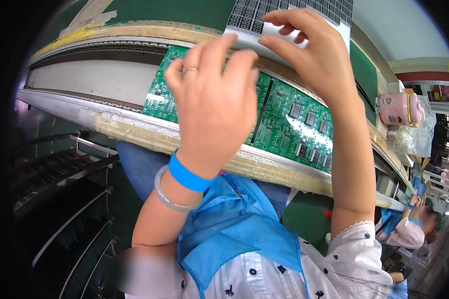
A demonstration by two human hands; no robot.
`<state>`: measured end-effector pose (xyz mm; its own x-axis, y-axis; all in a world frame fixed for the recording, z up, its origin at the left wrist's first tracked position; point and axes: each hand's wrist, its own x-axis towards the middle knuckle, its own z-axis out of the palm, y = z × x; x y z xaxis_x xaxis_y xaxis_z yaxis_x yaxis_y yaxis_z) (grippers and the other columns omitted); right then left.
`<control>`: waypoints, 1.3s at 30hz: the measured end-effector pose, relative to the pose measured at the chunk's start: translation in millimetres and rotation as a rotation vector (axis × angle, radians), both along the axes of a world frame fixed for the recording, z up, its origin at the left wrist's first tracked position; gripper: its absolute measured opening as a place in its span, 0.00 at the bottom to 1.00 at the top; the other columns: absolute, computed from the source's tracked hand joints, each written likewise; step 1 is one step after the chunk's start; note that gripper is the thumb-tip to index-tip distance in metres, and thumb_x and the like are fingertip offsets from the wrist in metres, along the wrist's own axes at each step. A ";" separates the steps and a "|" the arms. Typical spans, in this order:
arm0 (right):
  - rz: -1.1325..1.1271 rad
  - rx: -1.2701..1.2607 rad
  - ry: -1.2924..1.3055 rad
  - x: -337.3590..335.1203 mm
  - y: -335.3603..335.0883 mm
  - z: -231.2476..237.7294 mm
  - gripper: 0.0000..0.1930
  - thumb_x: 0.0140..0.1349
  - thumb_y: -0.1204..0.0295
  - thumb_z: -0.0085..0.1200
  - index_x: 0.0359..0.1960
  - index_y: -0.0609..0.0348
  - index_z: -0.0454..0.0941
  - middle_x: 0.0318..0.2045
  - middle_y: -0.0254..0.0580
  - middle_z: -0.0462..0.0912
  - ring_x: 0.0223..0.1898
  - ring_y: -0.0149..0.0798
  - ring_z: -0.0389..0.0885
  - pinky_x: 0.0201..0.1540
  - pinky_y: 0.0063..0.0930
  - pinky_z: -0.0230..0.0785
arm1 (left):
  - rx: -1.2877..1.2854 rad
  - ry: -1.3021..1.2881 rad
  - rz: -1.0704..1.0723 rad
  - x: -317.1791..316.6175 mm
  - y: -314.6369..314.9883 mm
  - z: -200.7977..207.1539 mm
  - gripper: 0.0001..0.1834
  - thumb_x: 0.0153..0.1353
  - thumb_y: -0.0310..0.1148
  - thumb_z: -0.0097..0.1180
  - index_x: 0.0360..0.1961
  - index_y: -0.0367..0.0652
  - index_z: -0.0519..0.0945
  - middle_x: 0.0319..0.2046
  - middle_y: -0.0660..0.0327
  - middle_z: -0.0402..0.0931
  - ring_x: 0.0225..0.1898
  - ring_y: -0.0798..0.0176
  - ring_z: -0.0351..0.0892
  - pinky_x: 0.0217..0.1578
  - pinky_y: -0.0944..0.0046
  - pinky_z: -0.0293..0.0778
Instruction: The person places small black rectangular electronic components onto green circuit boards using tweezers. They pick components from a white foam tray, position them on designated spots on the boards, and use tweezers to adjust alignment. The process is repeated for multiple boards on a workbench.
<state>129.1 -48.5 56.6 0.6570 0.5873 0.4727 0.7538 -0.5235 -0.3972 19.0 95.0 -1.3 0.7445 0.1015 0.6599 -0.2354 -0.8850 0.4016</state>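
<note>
Above the conveyor rail [134, 130], green circuit boards [284, 119] were laid flat. Left hand [212, 102], w/ ring & blue wristband [187, 174], was pinched on the grey display strip [249, 30]; right hand [309, 55] gripped its top edge. Pink container [396, 108] sat far right.

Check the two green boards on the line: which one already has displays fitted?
The right-hand green board, beneath the right hand: rows of small dark displays. The left board shows none.
</note>
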 end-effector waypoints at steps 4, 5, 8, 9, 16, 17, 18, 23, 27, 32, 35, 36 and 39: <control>-0.074 -0.105 0.136 -3.5 18.5 14.7 0.10 0.62 0.76 0.61 0.45 0.63 0.85 0.36 0.49 0.84 0.41 0.47 0.84 0.45 0.38 0.75 | 0.044 -0.020 0.027 12.5 11.8 -5.1 0.17 0.61 0.28 0.62 0.52 0.49 0.84 0.56 0.61 0.80 0.57 0.56 0.77 0.60 0.50 0.57; -0.088 -0.136 0.187 -3.1 21.1 19.1 0.10 0.62 0.77 0.60 0.45 0.64 0.84 0.37 0.52 0.83 0.42 0.50 0.84 0.47 0.40 0.75 | 0.053 -0.008 0.028 13.2 12.9 -8.0 0.17 0.61 0.28 0.62 0.52 0.49 0.84 0.56 0.62 0.80 0.57 0.57 0.77 0.59 0.50 0.57; -0.051 -0.187 0.097 12.1 14.7 14.1 0.11 0.61 0.72 0.64 0.45 0.61 0.86 0.36 0.48 0.85 0.40 0.46 0.84 0.44 0.37 0.76 | 0.067 0.000 0.027 13.6 13.4 -10.7 0.17 0.61 0.28 0.62 0.52 0.49 0.84 0.55 0.63 0.81 0.56 0.58 0.77 0.59 0.49 0.56; 0.002 -0.179 -0.113 16.0 6.2 -2.4 0.11 0.61 0.70 0.65 0.44 0.59 0.87 0.35 0.43 0.86 0.37 0.43 0.85 0.40 0.35 0.76 | 0.067 -0.004 0.024 14.3 12.6 -10.4 0.17 0.61 0.28 0.62 0.52 0.49 0.84 0.55 0.63 0.81 0.56 0.58 0.78 0.58 0.49 0.56; 0.002 0.057 -0.530 16.1 1.7 -33.0 0.08 0.63 0.72 0.66 0.42 0.59 0.88 0.36 0.40 0.89 0.34 0.40 0.87 0.37 0.28 0.79 | -0.008 -0.028 0.018 12.9 11.7 -7.3 0.16 0.63 0.31 0.63 0.53 0.49 0.84 0.52 0.62 0.83 0.55 0.55 0.78 0.57 0.52 0.63; 0.002 0.106 -0.489 10.4 -1.1 -30.5 0.08 0.63 0.74 0.66 0.43 0.60 0.88 0.37 0.42 0.89 0.35 0.39 0.88 0.37 0.27 0.80 | -0.064 -0.050 -0.004 12.6 10.6 -5.5 0.16 0.65 0.32 0.62 0.54 0.47 0.84 0.50 0.62 0.84 0.54 0.56 0.79 0.55 0.55 0.66; 0.002 0.155 -0.445 -2.6 -3.8 -24.9 0.09 0.63 0.76 0.66 0.44 0.61 0.88 0.39 0.43 0.89 0.35 0.39 0.88 0.38 0.26 0.80 | -0.120 -0.069 -0.026 11.9 9.5 -3.4 0.15 0.67 0.33 0.62 0.54 0.46 0.84 0.49 0.61 0.84 0.52 0.57 0.80 0.54 0.58 0.69; 0.071 0.196 -0.473 -52.0 -28.6 -25.0 0.14 0.50 0.74 0.73 0.41 0.59 0.88 0.39 0.42 0.90 0.37 0.41 0.87 0.39 0.30 0.78 | -1.447 0.381 -0.652 -13.9 -10.6 16.7 0.15 0.73 0.34 0.58 0.53 0.35 0.83 0.44 0.61 0.86 0.44 0.72 0.82 0.47 0.70 0.75; 0.072 0.183 -0.260 -80.6 -53.6 -18.6 0.17 0.47 0.78 0.74 0.41 0.62 0.87 0.41 0.46 0.89 0.40 0.44 0.87 0.43 0.33 0.78 | -1.603 0.574 -0.774 -26.0 -19.2 14.8 0.15 0.72 0.32 0.59 0.55 0.36 0.82 0.43 0.62 0.85 0.44 0.72 0.82 0.47 0.72 0.76; 0.155 0.081 0.028 -103.4 -84.2 -3.5 0.18 0.46 0.83 0.70 0.43 0.70 0.85 0.43 0.58 0.87 0.45 0.51 0.87 0.49 0.40 0.78 | -1.570 0.876 -0.859 -31.2 -17.6 13.7 0.12 0.69 0.28 0.61 0.51 0.34 0.83 0.43 0.61 0.85 0.43 0.72 0.83 0.46 0.71 0.77; 0.162 0.083 0.124 -113.2 -94.2 -3.5 0.16 0.46 0.83 0.70 0.40 0.70 0.85 0.41 0.57 0.87 0.43 0.50 0.86 0.46 0.38 0.77 | -1.436 1.049 -0.796 -34.5 -15.7 23.1 0.12 0.69 0.29 0.62 0.50 0.33 0.83 0.41 0.62 0.85 0.42 0.73 0.82 0.45 0.71 0.78; 0.130 0.134 0.151 -115.3 -93.8 -6.5 0.16 0.46 0.82 0.71 0.39 0.67 0.86 0.40 0.52 0.88 0.42 0.47 0.86 0.45 0.35 0.77 | -1.348 1.000 -0.770 -36.9 -17.4 21.8 0.11 0.68 0.29 0.62 0.48 0.34 0.84 0.40 0.61 0.86 0.42 0.71 0.82 0.44 0.70 0.77; 0.031 0.166 0.163 -121.3 -91.8 -20.2 0.16 0.45 0.80 0.73 0.38 0.59 0.87 0.37 0.40 0.89 0.39 0.41 0.86 0.43 0.31 0.75 | -0.905 0.684 -0.682 -41.9 -20.5 9.5 0.07 0.65 0.29 0.63 0.43 0.39 0.86 0.37 0.61 0.86 0.42 0.64 0.82 0.43 0.65 0.76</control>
